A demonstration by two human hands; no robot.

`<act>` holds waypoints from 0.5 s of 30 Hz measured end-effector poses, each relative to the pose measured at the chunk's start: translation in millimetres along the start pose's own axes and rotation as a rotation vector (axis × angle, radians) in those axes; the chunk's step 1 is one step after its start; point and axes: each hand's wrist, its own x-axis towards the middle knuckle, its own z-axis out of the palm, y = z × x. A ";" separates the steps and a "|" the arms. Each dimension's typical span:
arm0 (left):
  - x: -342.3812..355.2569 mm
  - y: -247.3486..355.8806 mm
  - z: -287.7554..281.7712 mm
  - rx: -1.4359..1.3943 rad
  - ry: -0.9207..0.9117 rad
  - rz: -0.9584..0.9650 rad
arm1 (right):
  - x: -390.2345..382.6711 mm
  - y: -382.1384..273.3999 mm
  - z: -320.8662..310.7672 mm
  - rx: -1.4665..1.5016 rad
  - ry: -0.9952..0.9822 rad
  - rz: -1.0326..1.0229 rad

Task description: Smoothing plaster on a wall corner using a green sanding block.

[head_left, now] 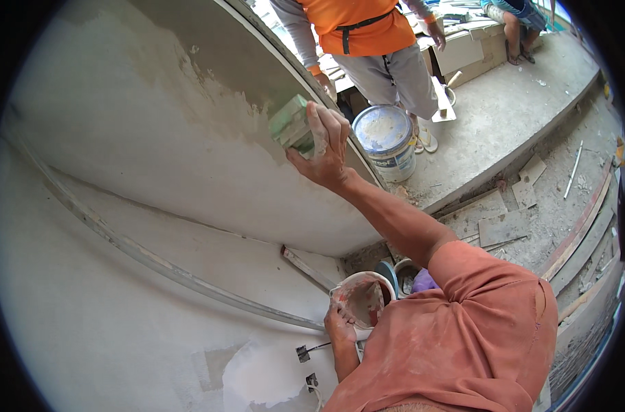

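Observation:
My right hand (326,147) reaches up to the wall and is closed around a pale green block (290,123), like a sponge or hand float, its face at the plaster. Beside it the wall (209,130) has a darker, wet-looking band toward its upper edge and smooth, lighter grey below. Low down, my left hand (341,326) grips the rim of a small whitish pail (362,276). The pail's inner wall is smeared with grey and reddish stains; how much it holds is hard to make out.
Beyond the wall's edge a person in an orange top (357,27) stands behind a lidded paint bucket (383,137). Another person's legs (518,34) show on the concrete ledge (505,103). Broken boards (505,226) litter the ground. A long strip (154,257) crosses the wall beside open electrical boxes (303,353).

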 end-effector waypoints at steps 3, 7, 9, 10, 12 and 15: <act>2.9 -5.3 -4.4 -0.015 0.037 0.036 | 34.2 -4.8 11.6 -0.054 0.017 0.011; -2.5 0.5 18.6 -0.031 0.061 0.018 | -70.9 12.6 6.7 -0.159 -0.256 -0.088; -1.6 -10.1 17.9 -0.047 0.085 0.032 | -136.4 11.2 -20.2 -0.169 -0.509 -0.090; -0.2 -19.4 7.3 -0.084 0.051 0.044 | -154.7 2.3 -42.0 -0.061 -0.615 -0.011; 2.0 -20.5 8.9 -0.125 0.007 0.078 | -145.0 -0.2 -57.4 0.053 -0.704 0.051; -16.6 -22.5 28.7 -0.151 0.183 0.061 | -69.4 -6.4 -75.3 0.496 -0.402 0.346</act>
